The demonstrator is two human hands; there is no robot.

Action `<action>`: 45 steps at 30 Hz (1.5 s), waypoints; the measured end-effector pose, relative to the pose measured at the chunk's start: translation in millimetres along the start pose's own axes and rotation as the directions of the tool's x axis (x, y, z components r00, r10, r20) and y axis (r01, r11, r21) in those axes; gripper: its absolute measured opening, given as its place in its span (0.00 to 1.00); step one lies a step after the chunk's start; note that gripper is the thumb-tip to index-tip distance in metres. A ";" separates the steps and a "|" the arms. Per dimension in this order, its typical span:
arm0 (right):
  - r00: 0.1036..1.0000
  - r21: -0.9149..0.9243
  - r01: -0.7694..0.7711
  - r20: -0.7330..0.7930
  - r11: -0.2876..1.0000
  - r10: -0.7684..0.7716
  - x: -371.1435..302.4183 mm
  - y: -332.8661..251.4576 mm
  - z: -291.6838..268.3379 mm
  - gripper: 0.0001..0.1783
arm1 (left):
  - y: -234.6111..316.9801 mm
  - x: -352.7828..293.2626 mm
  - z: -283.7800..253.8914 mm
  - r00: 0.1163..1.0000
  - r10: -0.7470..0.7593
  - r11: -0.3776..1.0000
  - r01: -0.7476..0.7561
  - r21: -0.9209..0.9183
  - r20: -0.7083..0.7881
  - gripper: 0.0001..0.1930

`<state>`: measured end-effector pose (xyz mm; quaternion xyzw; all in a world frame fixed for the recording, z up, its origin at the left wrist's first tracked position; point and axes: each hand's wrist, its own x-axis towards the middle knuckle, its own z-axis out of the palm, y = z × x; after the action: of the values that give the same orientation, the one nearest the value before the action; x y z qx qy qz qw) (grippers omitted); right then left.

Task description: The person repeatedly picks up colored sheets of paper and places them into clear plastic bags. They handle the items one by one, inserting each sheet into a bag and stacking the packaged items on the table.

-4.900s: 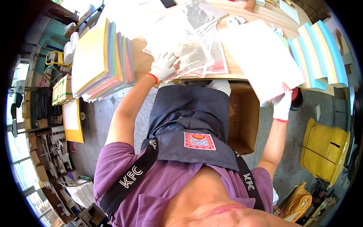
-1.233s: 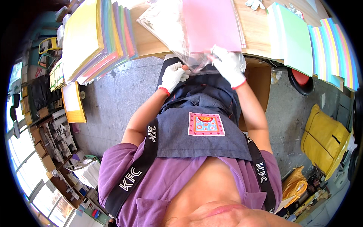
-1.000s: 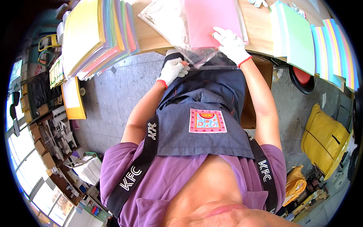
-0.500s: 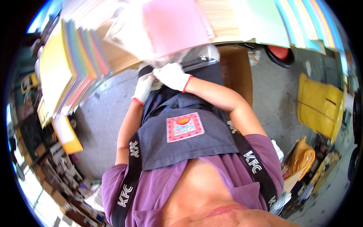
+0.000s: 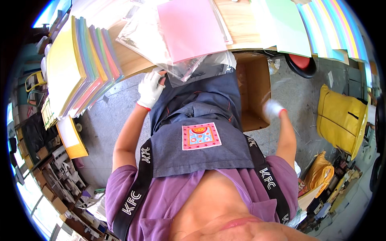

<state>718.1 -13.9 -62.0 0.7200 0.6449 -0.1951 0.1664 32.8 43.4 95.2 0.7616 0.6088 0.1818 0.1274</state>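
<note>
Hands: left hand (image 5: 150, 86) grasps the clear plastic sleeve (image 5: 189, 70); blurred right hand (image 5: 273, 108), grip unclear.

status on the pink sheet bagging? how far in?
Looks done: the pink sheet lies inside the clear plastic bag on the wooden table. In hand: the left hand holds the bag's near edge at the table's rim; the right hand, blurred, is off to the side near the cardboard box. Left: stacks of coloured sheets on both sides remain unbagged.
</note>
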 end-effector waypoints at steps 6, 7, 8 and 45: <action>0.924 -0.065 0.329 -0.183 0.942 -0.335 29.0 -246.9 -144.4 0.24 | 1.8 31.9 3.1 0.846 0.533 0.792 -0.499 0.353 -0.002 0.29; 0.667 -0.165 0.523 -0.532 0.836 -0.522 43.4 -260.9 -151.3 0.31 | 5.5 38.9 3.1 0.816 0.577 0.770 -0.555 0.314 0.027 0.29; 0.567 -0.268 0.540 -0.584 0.798 -0.580 45.4 -288.4 -173.8 0.34 | 8.5 42.4 3.1 0.793 0.607 0.753 -0.597 0.279 0.057 0.29; 0.994 0.988 0.049 -0.033 0.147 -0.104 -0.4 -378.4 -171.4 0.22 | 25.7 -2.3 62.6 0.641 -0.726 0.073 0.432 -0.899 0.249 0.24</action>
<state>353.4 112.8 91.6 0.6169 0.3939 -0.5912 -0.3389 82.0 37.0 49.2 0.2093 0.6618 0.5160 0.5019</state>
